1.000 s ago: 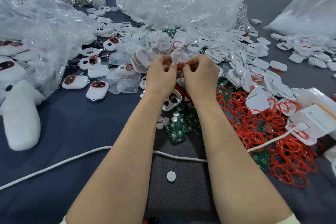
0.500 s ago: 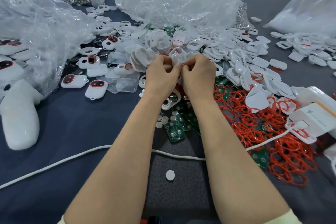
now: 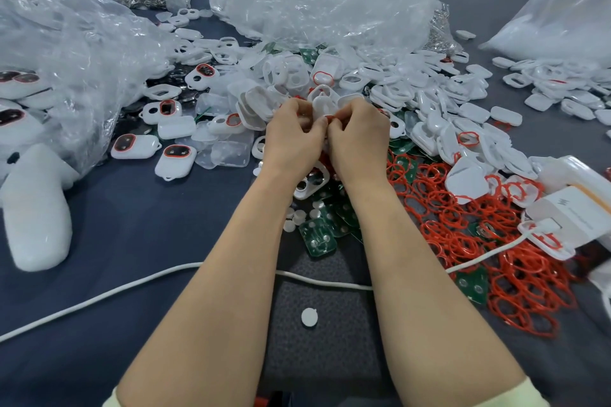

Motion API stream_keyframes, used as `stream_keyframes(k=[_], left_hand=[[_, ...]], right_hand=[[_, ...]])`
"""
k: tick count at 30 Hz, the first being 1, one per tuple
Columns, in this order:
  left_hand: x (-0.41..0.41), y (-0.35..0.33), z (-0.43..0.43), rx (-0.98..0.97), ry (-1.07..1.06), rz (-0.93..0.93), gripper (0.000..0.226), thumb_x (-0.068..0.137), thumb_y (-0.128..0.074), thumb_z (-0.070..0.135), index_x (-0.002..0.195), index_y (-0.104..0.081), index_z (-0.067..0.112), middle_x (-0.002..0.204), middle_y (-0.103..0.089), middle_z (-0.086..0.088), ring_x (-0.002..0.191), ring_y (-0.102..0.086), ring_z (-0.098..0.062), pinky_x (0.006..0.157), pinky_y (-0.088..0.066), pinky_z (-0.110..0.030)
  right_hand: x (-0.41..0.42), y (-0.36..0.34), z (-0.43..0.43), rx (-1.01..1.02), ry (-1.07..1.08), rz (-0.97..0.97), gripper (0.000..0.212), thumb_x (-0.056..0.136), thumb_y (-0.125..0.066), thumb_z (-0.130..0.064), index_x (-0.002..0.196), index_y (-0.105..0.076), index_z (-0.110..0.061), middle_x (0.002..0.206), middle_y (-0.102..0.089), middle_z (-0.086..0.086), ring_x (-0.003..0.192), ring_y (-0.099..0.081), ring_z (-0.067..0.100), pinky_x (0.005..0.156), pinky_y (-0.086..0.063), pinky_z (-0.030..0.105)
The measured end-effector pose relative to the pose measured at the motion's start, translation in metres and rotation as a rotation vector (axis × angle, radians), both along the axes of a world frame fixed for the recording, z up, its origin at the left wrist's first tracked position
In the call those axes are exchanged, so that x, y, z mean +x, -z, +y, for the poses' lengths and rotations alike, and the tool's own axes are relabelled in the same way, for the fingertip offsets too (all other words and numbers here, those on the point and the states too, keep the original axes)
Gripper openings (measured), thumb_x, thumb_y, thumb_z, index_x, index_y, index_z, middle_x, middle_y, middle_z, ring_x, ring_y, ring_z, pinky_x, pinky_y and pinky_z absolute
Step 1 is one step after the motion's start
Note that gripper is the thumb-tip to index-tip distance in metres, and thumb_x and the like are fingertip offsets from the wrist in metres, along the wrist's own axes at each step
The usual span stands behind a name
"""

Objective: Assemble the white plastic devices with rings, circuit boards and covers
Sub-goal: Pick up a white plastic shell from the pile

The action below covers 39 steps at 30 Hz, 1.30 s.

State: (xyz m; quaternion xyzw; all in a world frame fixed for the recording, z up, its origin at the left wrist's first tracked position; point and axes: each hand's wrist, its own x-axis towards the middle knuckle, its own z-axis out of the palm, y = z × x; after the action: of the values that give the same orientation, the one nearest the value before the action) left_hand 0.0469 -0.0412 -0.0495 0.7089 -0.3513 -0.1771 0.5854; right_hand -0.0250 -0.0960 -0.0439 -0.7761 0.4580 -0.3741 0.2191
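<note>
My left hand [image 3: 292, 135] and my right hand [image 3: 358, 134] meet above the middle of the table, fingers curled round one white plastic device shell [image 3: 322, 102] that sticks up between them. A bit of red ring [image 3: 330, 118] shows between the fingertips. Most of the shell is hidden by the fingers. Red rings [image 3: 463, 221] lie heaped to the right, green circuit boards [image 3: 319, 236] sit below my wrists, and white covers [image 3: 429, 99] are piled behind. Assembled devices [image 3: 175, 155] with red-ringed windows lie to the left.
Crumpled clear plastic bags [image 3: 314, 0] stand at the back, left and right. A white cable [image 3: 99, 297] crosses the near table under my forearms. A white charger box [image 3: 575, 211] sits at the right edge. A white foam piece [image 3: 36, 208] lies at the left.
Both hands have closed tighter together round the shell, and the red ring is now mostly tucked under the fingertips. The arms stay in place.
</note>
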Motion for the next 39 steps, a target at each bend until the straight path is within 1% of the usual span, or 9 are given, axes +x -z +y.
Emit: stream_keyframes(k=[4,8,13,17,25,27,31,36,39], left_hand=[[-0.0006,0.0006,0.0003,-0.006,0.003,0.033,0.015,0.092,-0.062,0.015,0.106,-0.057,0.013,0.089,-0.069,0.0,0.074,-0.063,-0.003,0.06,-0.046,-0.008],[-0.0016,0.0007,0.0004,0.016,0.005,0.002,0.014,0.092,-0.063,0.016,0.103,-0.055,0.015,0.087,-0.067,0.003,0.074,-0.061,-0.001,0.059,-0.044,-0.004],[-0.0033,0.0004,-0.0004,0.06,-0.024,-0.05,0.021,0.092,-0.061,0.02,0.111,-0.058,0.012,0.098,-0.069,-0.002,0.091,-0.065,-0.015,0.083,-0.051,-0.029],[-0.0037,-0.0002,-0.0002,0.062,-0.012,0.008,0.023,0.092,-0.062,0.02,0.112,-0.057,0.009,0.099,-0.07,-0.006,0.093,-0.066,-0.02,0.088,-0.053,-0.038],[0.0022,-0.0024,0.0012,-0.104,0.007,0.321,0.02,0.095,-0.057,0.009,0.114,-0.056,0.003,0.095,-0.072,-0.01,0.089,-0.071,-0.019,0.088,-0.057,-0.038],[0.0024,-0.0035,0.0018,-0.147,0.021,0.389,0.019,0.096,-0.056,0.006,0.114,-0.056,0.002,0.089,-0.072,-0.008,0.082,-0.072,-0.015,0.083,-0.058,-0.032],[0.001,-0.003,0.0021,-0.161,0.036,0.399,0.017,0.095,-0.056,0.008,0.112,-0.056,0.005,0.092,-0.073,-0.009,0.086,-0.072,-0.016,0.085,-0.058,-0.032],[-0.0016,-0.002,0.0014,-0.154,0.077,0.372,0.024,0.091,-0.064,0.011,0.113,-0.055,0.009,0.099,-0.073,-0.008,0.095,-0.071,-0.021,0.091,-0.056,-0.039],[-0.0013,-0.0012,0.0004,-0.153,0.076,0.376,0.024,0.09,-0.064,0.009,0.112,-0.054,0.011,0.103,-0.071,-0.009,0.097,-0.07,-0.022,0.093,-0.054,-0.041]], right_hand=[[0.0001,0.0008,-0.0003,-0.006,0.01,-0.006,0.014,0.087,-0.054,-0.009,0.095,-0.064,-0.003,0.1,-0.067,0.012,0.098,-0.058,0.028,0.076,-0.034,0.027],[-0.0002,0.0007,-0.0012,-0.006,0.014,0.005,0.014,0.086,-0.055,-0.009,0.094,-0.065,-0.003,0.099,-0.068,0.012,0.097,-0.058,0.028,0.075,-0.034,0.026],[0.0011,0.0009,-0.0013,0.005,0.023,0.017,0.015,0.086,-0.054,-0.01,0.093,-0.065,-0.003,0.098,-0.067,0.011,0.095,-0.058,0.027,0.075,-0.037,0.028],[0.0008,0.0015,-0.0017,-0.003,0.031,0.025,0.015,0.087,-0.055,-0.01,0.093,-0.066,-0.003,0.097,-0.067,0.011,0.094,-0.058,0.026,0.073,-0.037,0.027],[-0.006,-0.0067,-0.0017,0.186,-0.087,-0.214,0.006,0.088,-0.065,-0.018,0.086,-0.067,-0.013,0.088,-0.069,0.001,0.082,-0.061,0.012,0.079,-0.046,0.02],[-0.0071,-0.0074,-0.0019,0.251,-0.101,-0.279,0.006,0.089,-0.065,-0.019,0.084,-0.065,-0.015,0.085,-0.067,-0.001,0.084,-0.063,0.013,0.081,-0.05,0.026],[-0.0054,-0.0066,-0.0024,0.228,-0.062,-0.278,0.01,0.089,-0.064,-0.02,0.084,-0.064,-0.012,0.079,-0.063,-0.003,0.08,-0.061,0.014,0.079,-0.049,0.028],[-0.0021,-0.003,-0.002,0.148,0.012,-0.262,0.014,0.091,-0.06,-0.019,0.091,-0.065,-0.006,0.08,-0.06,-0.003,0.079,-0.056,0.012,0.072,-0.041,0.019],[-0.0005,-0.0022,-0.0003,0.121,0.026,-0.264,0.018,0.093,-0.058,-0.019,0.095,-0.066,-0.003,0.086,-0.065,0.002,0.083,-0.058,0.014,0.078,-0.044,0.024]])
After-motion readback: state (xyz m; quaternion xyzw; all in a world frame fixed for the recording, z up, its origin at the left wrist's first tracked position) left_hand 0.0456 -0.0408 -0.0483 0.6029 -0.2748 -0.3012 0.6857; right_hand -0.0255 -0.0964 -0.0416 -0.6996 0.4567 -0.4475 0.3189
